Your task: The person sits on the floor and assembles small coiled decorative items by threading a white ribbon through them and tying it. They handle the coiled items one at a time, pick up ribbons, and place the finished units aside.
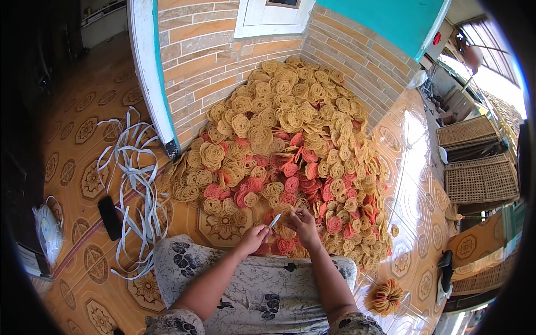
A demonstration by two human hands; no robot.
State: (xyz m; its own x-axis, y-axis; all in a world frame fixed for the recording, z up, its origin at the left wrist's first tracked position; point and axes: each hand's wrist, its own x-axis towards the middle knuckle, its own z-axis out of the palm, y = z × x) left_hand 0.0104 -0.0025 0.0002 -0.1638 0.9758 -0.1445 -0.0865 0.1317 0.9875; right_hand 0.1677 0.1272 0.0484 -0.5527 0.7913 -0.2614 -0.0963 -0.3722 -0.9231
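My left hand (254, 239) is closed on a slim, pale, pointed object (274, 220) that looks like a small knife blade; its lower end is hidden in my fingers. Just to the right, my right hand (304, 225) pinches the edge of a thin, lacy tan disc (284, 211). Both hands are close together above my patterned lap cloth (245, 279). Beyond them a big heap of lacy, rosette-like discs (259, 139) spreads over the floor, mostly tan. Pink discs (310, 181) show among them, chiefly in the middle and nearer part.
Tangled white strips (137, 184) and a black phone (109, 218) lie on the tiled floor at left, near a clear plastic bag (48, 234). A round bundle of discs (386, 297) sits at lower right. Woven trays (481, 178) stand far right. A brick-patterned wall (195, 61) backs the heap.
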